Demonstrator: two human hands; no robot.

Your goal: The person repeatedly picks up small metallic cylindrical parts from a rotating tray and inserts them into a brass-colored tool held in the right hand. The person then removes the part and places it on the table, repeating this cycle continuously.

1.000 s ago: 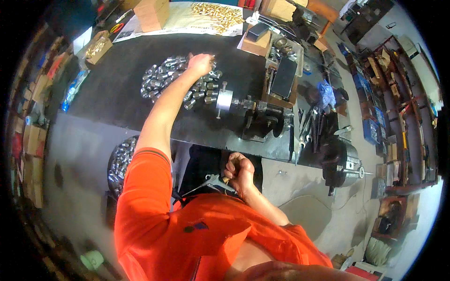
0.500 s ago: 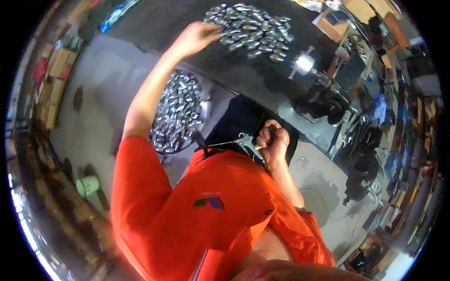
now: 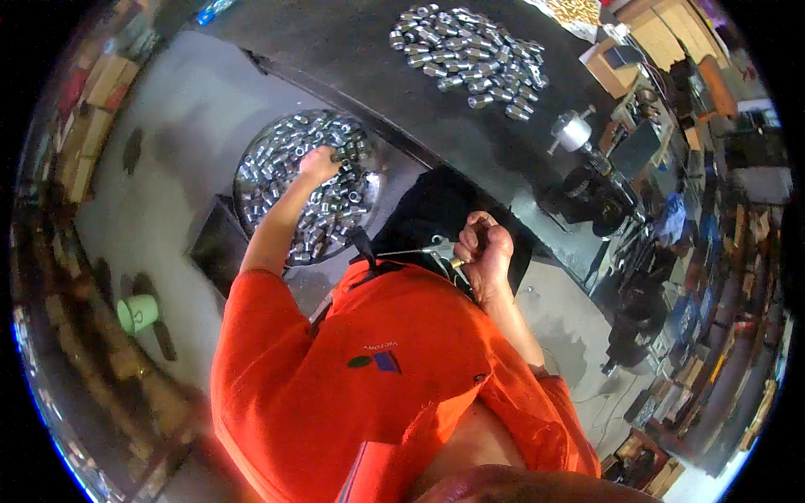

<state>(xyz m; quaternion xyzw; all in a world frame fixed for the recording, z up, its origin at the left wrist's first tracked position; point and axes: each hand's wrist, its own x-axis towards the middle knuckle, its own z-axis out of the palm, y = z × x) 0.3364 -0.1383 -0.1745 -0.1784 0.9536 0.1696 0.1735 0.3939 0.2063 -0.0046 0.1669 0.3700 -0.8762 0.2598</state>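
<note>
The left hand [image 3: 319, 162] reaches down into a round metal basin [image 3: 251, 168] that sits low at about 10 o'clock from the person's chest, below the edge of the dark tabletop [image 3: 352, 50]. The basin is heaped with small silver cylindrical fittings [image 3: 331, 210], and the left hand is curled with its fingers closed among them near the top of the heap; whether it grips one piece cannot be told. The right hand [image 3: 482, 251] is held close to the chest at about 1 o'clock, closed into a fist around a small brass-coloured piece [image 3: 457, 262] and a thin metal tool [image 3: 419, 250] whose shaft runs out toward 9 o'clock. A second lot of silver fittings [image 3: 470, 46] lies spread on the tabletop at 12 o'clock, well apart from both hands. A silver round machine part [image 3: 573, 132] stands on the tabletop at about 2 o'clock. A green cup [image 3: 138, 314] stands on the floor at 8 o'clock. The person wears an orange shirt [image 3: 377, 394].
</note>
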